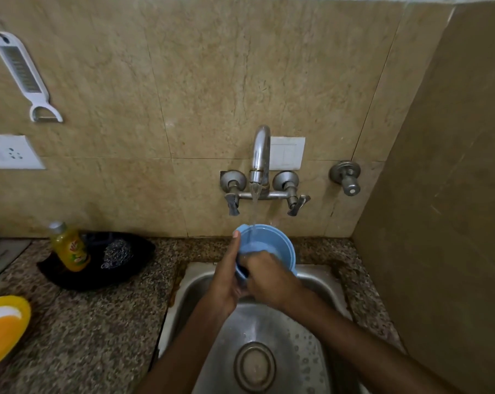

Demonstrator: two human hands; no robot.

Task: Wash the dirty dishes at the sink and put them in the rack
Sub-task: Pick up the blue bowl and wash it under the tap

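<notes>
With the blue bowl (277,240) held directly below the running tap (260,155), the left hand (226,275) grip grasping its rim and the right hand (270,277) grip curled over its near edge, the wet plastic may slip free, or the stream may splash outward

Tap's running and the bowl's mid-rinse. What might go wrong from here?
1. The blue bowl is wet and held above the sink by the left hand and right hand; it may slip and drop into the basin.
2. The water stream lands just inside the bowl's far rim, close to the wall; splash might reach the switch plate behind the tap.
</notes>
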